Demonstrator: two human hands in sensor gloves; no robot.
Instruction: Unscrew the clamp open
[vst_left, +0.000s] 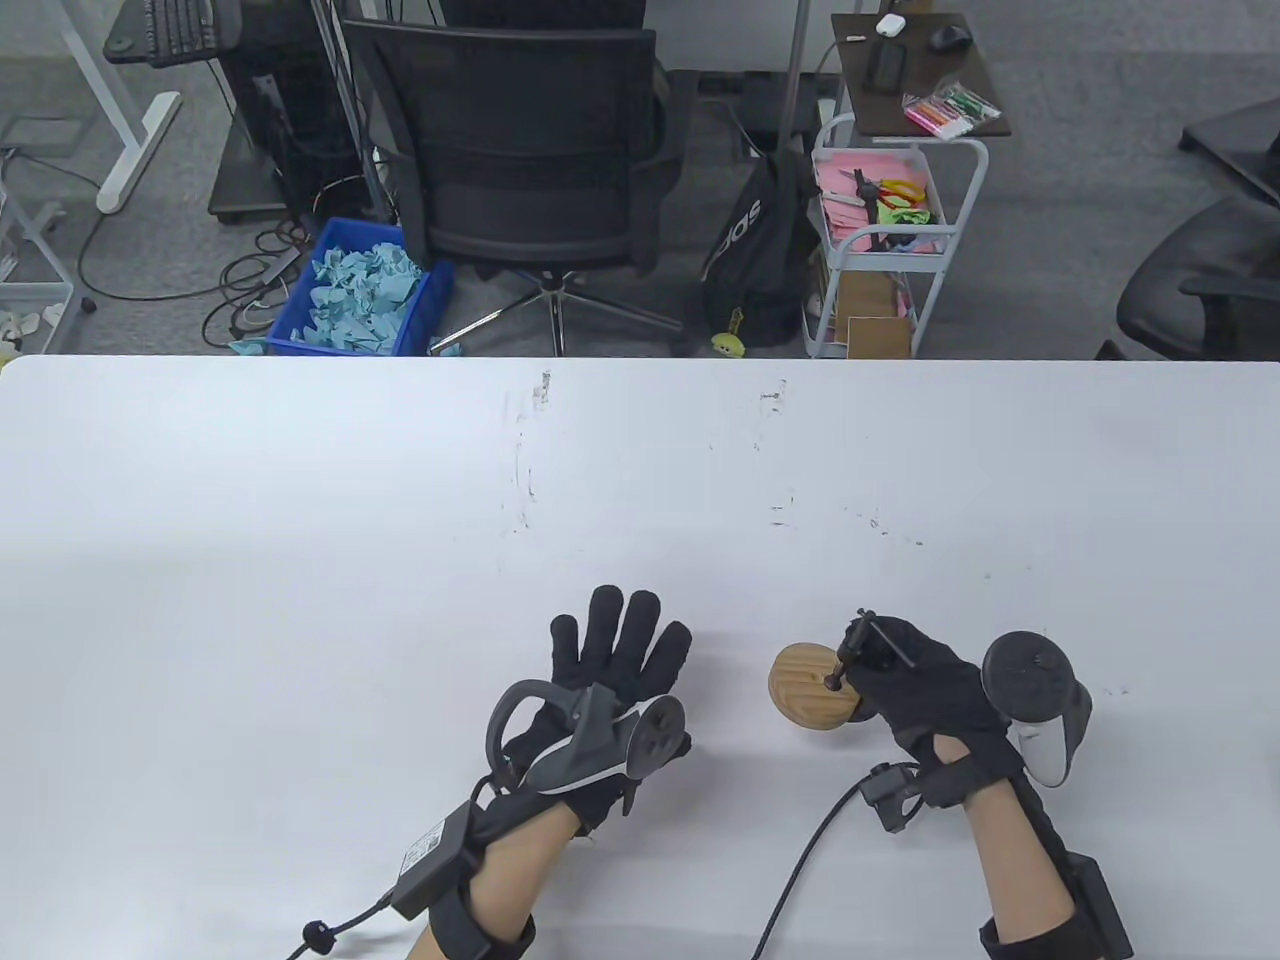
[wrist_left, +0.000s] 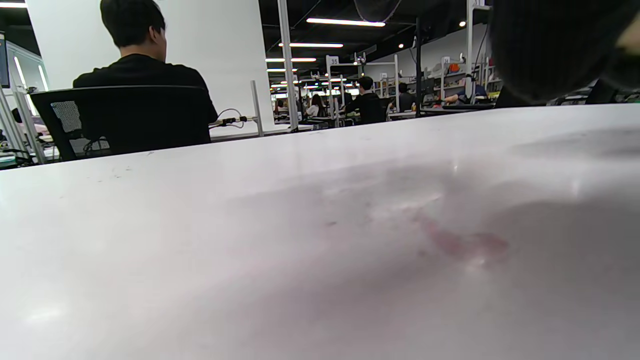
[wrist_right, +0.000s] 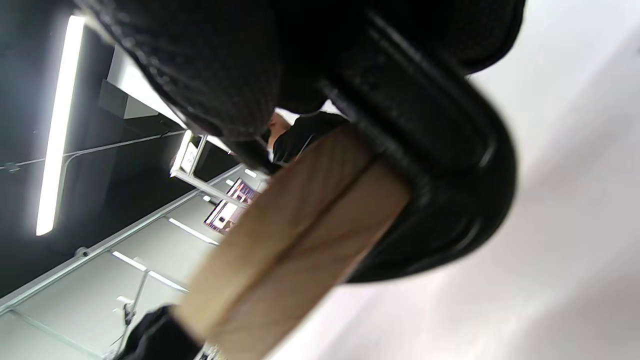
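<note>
A black C-clamp (vst_left: 868, 652) is clamped on round wooden discs (vst_left: 805, 690), its screw tip against the disc face and its sliding T-bar handle at the top. My right hand (vst_left: 905, 685) grips the clamp frame and holds it just above the table. In the right wrist view the black clamp frame (wrist_right: 450, 165) wraps around two stacked wooden pieces (wrist_right: 300, 225), with a gloved finger (wrist_right: 200, 65) above. My left hand (vst_left: 620, 645) is open with fingers spread, left of the discs and apart from them. It shows only as a dark blur (wrist_left: 545, 45) in the left wrist view.
The white table (vst_left: 400, 550) has faint scuff marks toward the back. Behind its far edge stand an office chair (vst_left: 530, 160), a blue bin of paper scraps (vst_left: 360, 290) and a white cart (vst_left: 880, 240). Cables trail from both wrists.
</note>
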